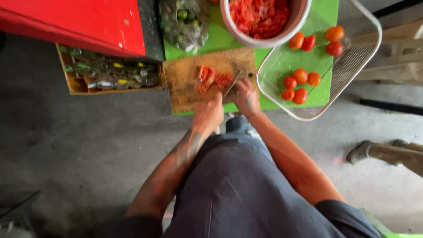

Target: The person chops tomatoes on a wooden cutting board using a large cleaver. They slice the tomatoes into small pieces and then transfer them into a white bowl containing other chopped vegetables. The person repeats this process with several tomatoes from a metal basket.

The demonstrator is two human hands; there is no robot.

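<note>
Everything here sits around the wooden cutting board (194,88), so I'll use that as the anchor. The chopped tomato pieces (210,79) lie in a small red pile near the middle of the board, closer to its far edge than to the person.

The left hand (208,115) is at the board's near edge, fingers curled down, apparently steadying the board or the pile — I can't tell whether it actually has hold of anything. The right hand (246,96) is at the board's right end, closed around what looks like the handle of a knife (231,84). The blade is blurry, but it seems to run diagonally from that hand up and left toward the pile, so the long axis goes from the near-right corner toward the board's middle, tip pointing at the tomatoes.

What I'd worry about: the two hands are very close together and the blade points into the gap beside the left fingers, so a slip on wet tomato skin could nick them. The board also overhangs the green counter (220,40) on the near side, so heavy pressure there might tip it.

Right of the board there's a wire basket (352,66) with whole tomatoes (300,86), beyond it a bowl (246,39) of cut tomato, and to its left a crate of bottles (110,77).
</note>
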